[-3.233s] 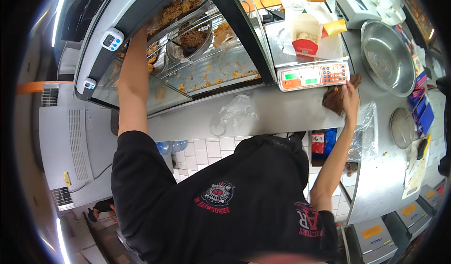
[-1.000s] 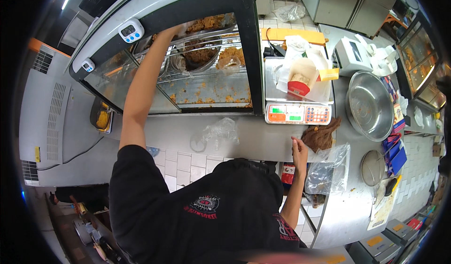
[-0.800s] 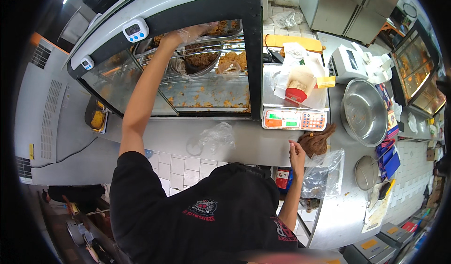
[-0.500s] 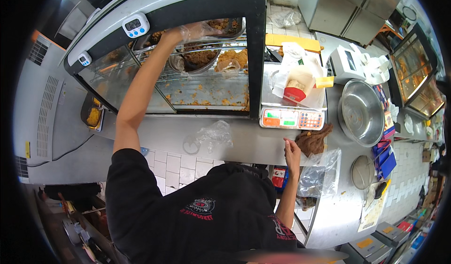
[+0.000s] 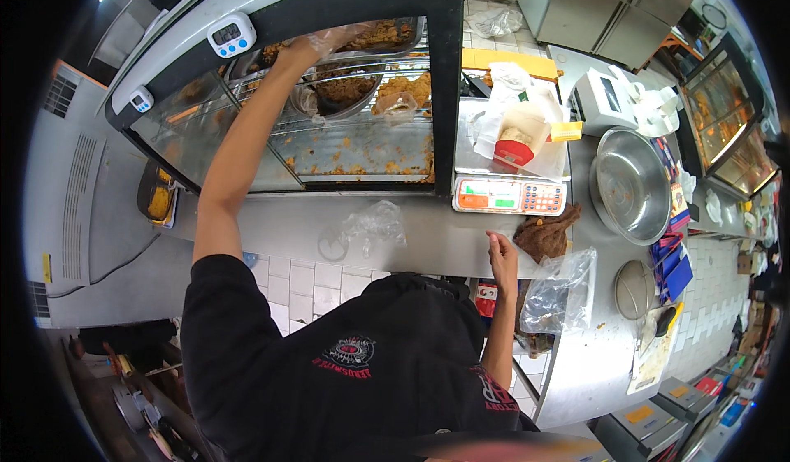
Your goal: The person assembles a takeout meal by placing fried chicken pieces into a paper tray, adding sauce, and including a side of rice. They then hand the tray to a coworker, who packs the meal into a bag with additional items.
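My left hand (image 5: 326, 42), in a clear plastic glove, reaches into the glass-fronted display cabinet (image 5: 448, 92). It is over the upper metal tray (image 5: 403, 46) of browned, crumbly fried food (image 5: 383, 32). Its fingertips blend with the food, so their grip cannot be made out. Below that arm sit a metal bowl (image 5: 339, 96) of darker fried pieces and some golden pieces (image 5: 407, 90) on the wire rack. My right hand (image 5: 504, 258) is bare and empty, raised at the counter edge with fingers loosely bent. A brown cloth (image 5: 546, 233) lies just beside it.
A scale (image 5: 510, 196) carries an open red-and-white food box (image 5: 517, 145). Right of it stand a steel bowl (image 5: 632, 186), a strainer (image 5: 634, 289) and a clear plastic bag (image 5: 562, 293). Another crumpled clear bag (image 5: 374, 225) lies before the cabinet. Timers (image 5: 231, 35) hang on its frame.
My left hand has drawn slightly left and up over the upper tray, uncovering more food. My right hand has shifted a little left and up. The whole view has moved slightly.
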A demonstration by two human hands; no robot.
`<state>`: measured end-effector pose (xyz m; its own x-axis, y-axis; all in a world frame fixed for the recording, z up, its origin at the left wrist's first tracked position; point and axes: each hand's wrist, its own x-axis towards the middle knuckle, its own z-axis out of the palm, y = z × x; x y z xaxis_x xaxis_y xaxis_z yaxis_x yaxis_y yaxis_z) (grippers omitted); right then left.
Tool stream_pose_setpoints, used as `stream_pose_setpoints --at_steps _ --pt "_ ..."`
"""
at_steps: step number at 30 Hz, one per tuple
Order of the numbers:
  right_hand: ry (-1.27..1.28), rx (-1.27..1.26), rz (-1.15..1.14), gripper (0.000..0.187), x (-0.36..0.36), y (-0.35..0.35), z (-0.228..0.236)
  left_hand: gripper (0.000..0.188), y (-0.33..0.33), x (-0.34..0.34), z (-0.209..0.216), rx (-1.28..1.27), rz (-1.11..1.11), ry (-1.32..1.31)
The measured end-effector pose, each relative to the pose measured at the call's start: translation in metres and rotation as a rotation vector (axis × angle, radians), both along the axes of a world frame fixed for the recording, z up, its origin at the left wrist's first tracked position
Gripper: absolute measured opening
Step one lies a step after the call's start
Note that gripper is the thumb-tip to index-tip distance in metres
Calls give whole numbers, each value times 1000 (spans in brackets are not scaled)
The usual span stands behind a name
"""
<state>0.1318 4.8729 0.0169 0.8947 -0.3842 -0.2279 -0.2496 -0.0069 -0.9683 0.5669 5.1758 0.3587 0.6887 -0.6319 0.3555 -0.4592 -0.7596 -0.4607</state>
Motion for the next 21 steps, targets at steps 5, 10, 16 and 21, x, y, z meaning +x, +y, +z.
stream_pose_setpoints --at_steps 5,10,16,21 --pt "57 -59 -9 42 -7 -11 4 53 14 3 -13 133 -153 -319" --pt "116 -104 2 43 -12 -15 9 48 45 4 -49 81 -645 -420" --pt "104 -88 -8 43 -11 -5 4 51 60 -20 -44 -15 -798 -173" --pt "136 -20 6 43 -11 4 0 34 -36 -105 -49 -558 -981 14"
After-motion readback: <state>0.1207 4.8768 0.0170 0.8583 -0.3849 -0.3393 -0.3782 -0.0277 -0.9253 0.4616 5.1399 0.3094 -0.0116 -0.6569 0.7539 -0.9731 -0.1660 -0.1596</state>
